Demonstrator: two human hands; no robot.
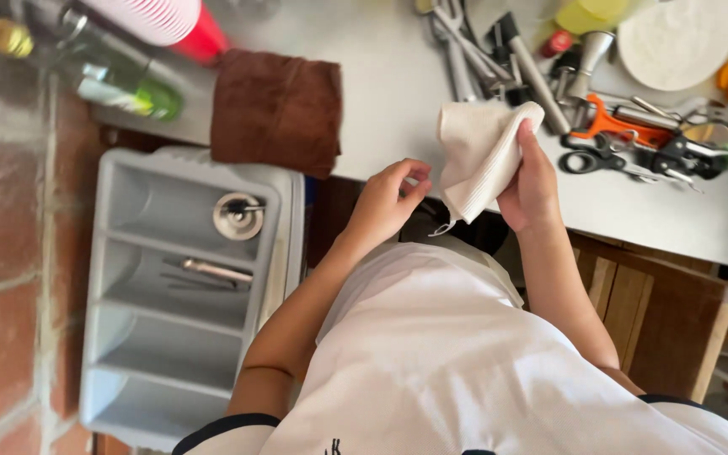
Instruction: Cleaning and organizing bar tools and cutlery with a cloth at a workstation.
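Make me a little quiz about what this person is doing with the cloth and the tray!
1. Which hand holds the white cloth?
2. True or false: the grey tray has a round metal lid in its top compartment.
3. What colour is the folded towel on the counter: A brown, B blue, C yellow?

Key
1. The right hand; the left hand is close by, fingers curled.
2. True.
3. A.
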